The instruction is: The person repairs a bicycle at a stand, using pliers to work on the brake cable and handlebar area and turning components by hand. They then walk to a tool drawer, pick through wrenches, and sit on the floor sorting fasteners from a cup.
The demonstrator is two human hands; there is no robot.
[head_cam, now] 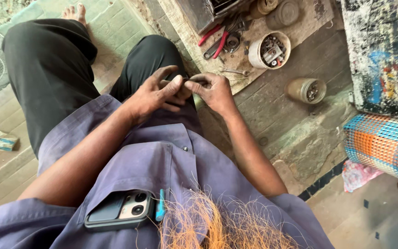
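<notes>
Copper wire (217,226) bunches up closest to you, its loose strands cut off by the bottom edge, beside a phone (119,210) tucked in your shirt pocket. Your left hand (155,92) and right hand (213,90) meet over your lap, fingertips pinching a small piece (184,85) between them. Your fingers hide most of it, so you cannot tell its shape or colour. Beyond, red pliers (213,42) and a white tub (269,50) of small parts rest on a board.
</notes>
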